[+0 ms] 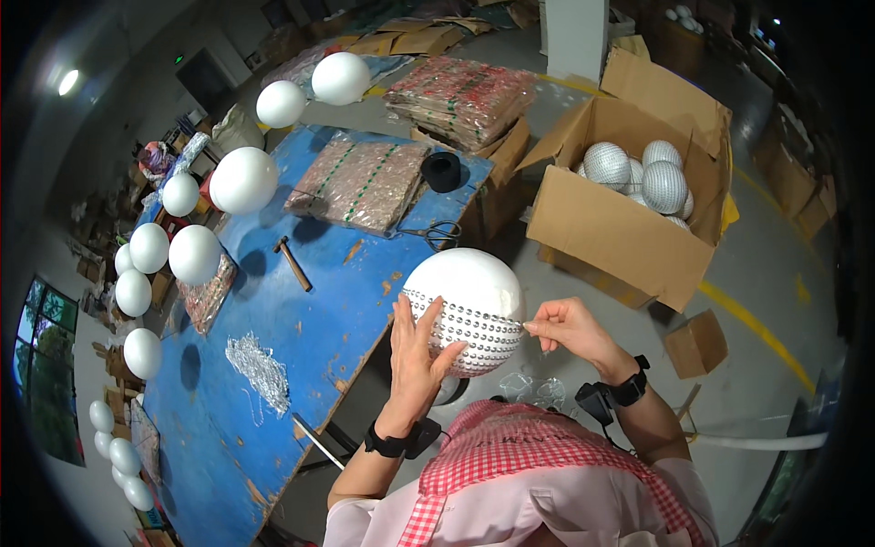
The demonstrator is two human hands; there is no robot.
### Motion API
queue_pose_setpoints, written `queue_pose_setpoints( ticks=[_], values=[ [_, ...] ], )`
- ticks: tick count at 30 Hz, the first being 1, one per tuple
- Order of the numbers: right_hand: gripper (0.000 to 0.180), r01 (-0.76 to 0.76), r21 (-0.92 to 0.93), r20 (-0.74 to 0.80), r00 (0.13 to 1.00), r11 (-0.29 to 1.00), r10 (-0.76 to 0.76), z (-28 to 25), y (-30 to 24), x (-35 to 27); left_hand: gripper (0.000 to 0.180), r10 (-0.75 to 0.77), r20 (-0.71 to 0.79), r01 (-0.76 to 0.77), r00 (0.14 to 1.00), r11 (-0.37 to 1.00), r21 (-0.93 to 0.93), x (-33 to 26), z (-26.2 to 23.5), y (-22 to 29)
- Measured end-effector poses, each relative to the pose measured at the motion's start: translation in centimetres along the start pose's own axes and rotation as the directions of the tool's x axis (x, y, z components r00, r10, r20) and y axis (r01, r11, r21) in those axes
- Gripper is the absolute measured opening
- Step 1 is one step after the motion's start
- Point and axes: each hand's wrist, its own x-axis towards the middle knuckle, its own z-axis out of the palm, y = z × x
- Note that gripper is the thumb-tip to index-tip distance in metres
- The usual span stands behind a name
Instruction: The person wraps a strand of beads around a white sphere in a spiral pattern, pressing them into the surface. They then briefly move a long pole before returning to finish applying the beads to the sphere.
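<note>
My left hand (pixel 416 351) presses flat against the left side of a large white foam ball (pixel 474 284), holding it up in front of me. Rows of silver sequins (pixel 469 333) cover the ball's lower half; the top is bare white. My right hand (pixel 570 326) pinches the end of a thin sequin strand at the ball's right side. Both wrists wear black bands. A red checked apron covers my chest below.
A blue worktable (pixel 273 383) on my left carries a hammer (pixel 293 263), scissors (pixel 436 233), a black roll (pixel 442 170), sequin sheets (pixel 360 182) and a sequin pile (pixel 258 366). White foam balls (pixel 242 180) stand on rods along it. An open cardboard box (pixel 611 228) holds silver balls.
</note>
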Motion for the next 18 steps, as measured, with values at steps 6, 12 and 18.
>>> queue_pose_setpoints(
  ticks=[6,12,18],
  values=[
    [0.019,-0.02,0.015,-0.013,1.0,1.0,0.02,-0.1,0.8,0.4,0.072,-0.262,0.084,0.271,0.961,0.849,-0.454,0.0,0.1,-1.3],
    [0.018,-0.033,0.035,-0.014,0.999,0.999,0.033,-0.2,1.2,0.4,0.056,-0.117,-0.139,0.1,0.983,0.988,-0.121,0.1,-0.5,-0.8],
    [0.017,-0.15,-0.138,-0.054,0.988,0.979,0.144,-0.3,0.6,-0.9,0.063,0.189,-0.046,-0.181,0.981,0.975,0.132,0.4,0.5,1.4]
  ],
)
